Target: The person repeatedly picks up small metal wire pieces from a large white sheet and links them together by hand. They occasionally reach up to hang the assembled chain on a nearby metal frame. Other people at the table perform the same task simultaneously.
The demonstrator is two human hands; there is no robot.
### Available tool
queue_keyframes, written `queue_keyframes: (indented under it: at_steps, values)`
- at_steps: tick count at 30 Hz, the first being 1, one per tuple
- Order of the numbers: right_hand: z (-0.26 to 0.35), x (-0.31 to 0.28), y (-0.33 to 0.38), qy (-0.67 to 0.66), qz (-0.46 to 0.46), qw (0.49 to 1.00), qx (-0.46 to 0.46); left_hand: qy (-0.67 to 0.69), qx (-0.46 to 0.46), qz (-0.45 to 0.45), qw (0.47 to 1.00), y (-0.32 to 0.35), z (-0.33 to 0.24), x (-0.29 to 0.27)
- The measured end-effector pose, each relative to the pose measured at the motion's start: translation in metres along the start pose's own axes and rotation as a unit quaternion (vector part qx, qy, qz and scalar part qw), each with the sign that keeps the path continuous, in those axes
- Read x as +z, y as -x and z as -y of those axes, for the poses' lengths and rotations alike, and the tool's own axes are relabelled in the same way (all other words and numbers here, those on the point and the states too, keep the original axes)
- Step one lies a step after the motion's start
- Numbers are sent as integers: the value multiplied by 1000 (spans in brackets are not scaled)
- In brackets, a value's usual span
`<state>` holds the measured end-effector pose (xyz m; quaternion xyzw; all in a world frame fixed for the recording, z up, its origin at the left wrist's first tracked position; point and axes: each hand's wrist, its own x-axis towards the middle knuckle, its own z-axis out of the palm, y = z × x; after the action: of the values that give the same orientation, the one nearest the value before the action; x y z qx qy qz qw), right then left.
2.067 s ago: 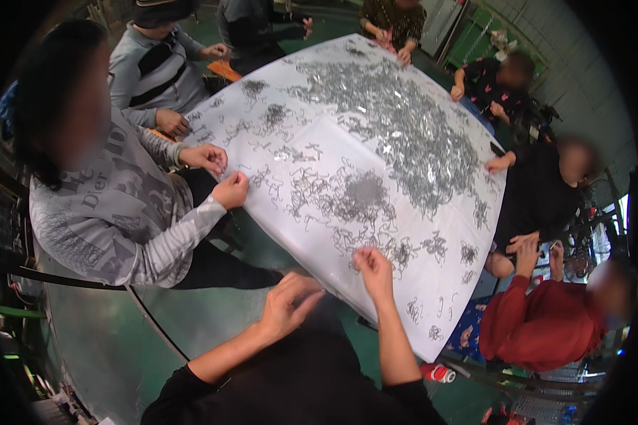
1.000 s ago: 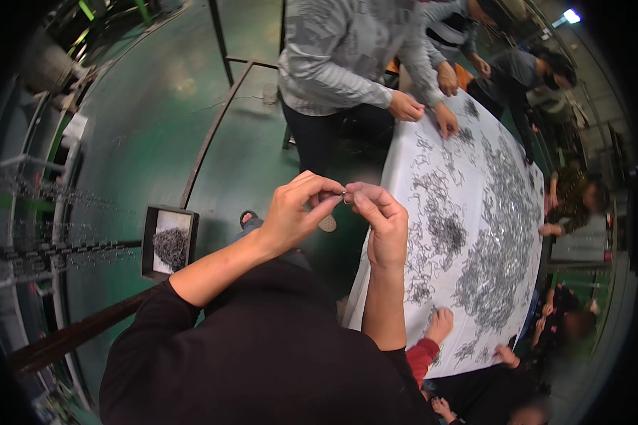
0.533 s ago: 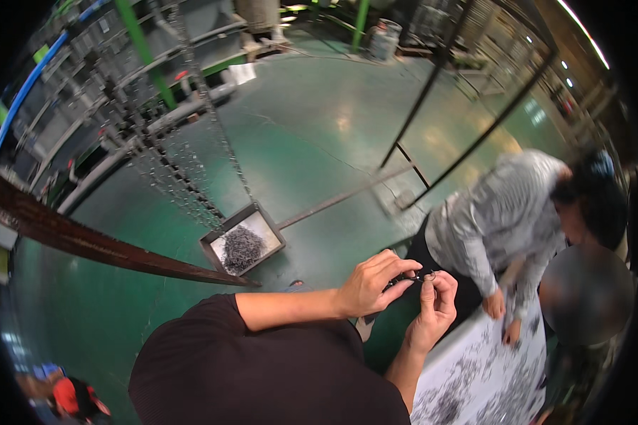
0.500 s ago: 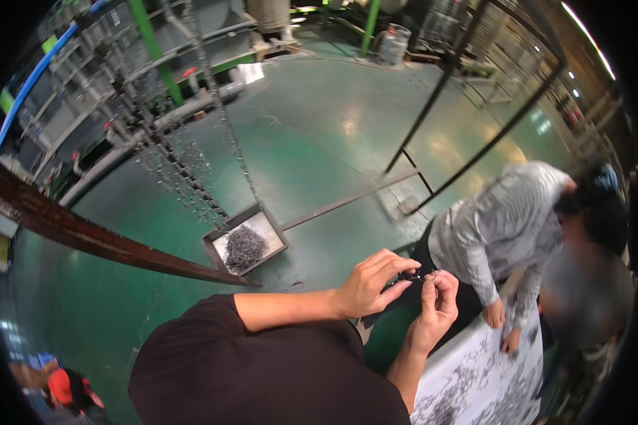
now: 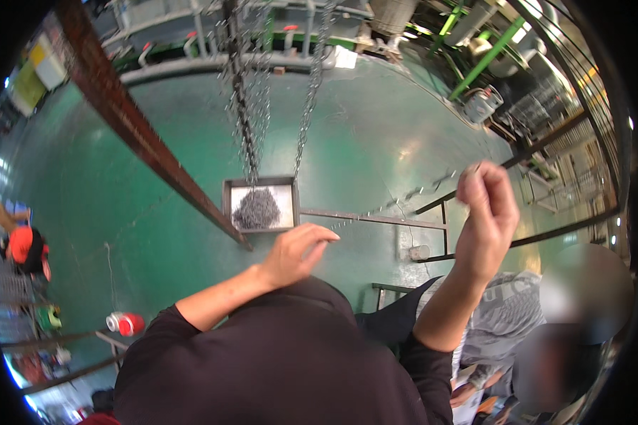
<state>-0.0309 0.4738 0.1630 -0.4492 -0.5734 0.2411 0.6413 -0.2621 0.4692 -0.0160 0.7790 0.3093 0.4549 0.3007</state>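
My right hand (image 5: 485, 212) is raised at the right, its fingers pinched on a small grey metal piece (image 5: 469, 170) at the fingertips. My left hand (image 5: 298, 249) hangs lower in the middle with fingers loosely apart and nothing in it. It is just below a shallow square tray (image 5: 232, 195) on the green floor, which holds a heap of small grey metal parts (image 5: 256, 210). Both forearms rise from my black sleeves at the lower edge.
Steel chains (image 5: 247, 106) hang over the tray. A rusty beam (image 5: 142, 142) runs diagonally at the left. A black metal frame (image 5: 432, 234) stands on the floor. A person in a grey top (image 5: 510, 319) bends at the lower right. A red and white can (image 5: 124, 324) lies at the lower left.
The view has swung from the white table to the green floor and tray. My hands, joined on a small piece before, have parted; the right one has risen and the left has dropped.
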Motion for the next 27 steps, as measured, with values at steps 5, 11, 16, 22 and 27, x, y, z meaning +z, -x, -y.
queue_keyframes:
  at_steps: [5,11,16,22,27]
  values:
    - [10,3,-81,-94,85,991,-52,-119,-180,40,975,51,36,6]
    - [16,20,-174,-206,204,955,-60,-179,-360,59,914,130,88,20]
    - [27,40,-228,-257,253,930,-72,-192,-437,-20,878,191,125,32]
    - [51,72,-265,-261,246,931,-64,-168,-529,-105,825,226,149,38]
    - [59,96,-284,-329,272,901,-83,-170,-593,-129,776,249,156,39]
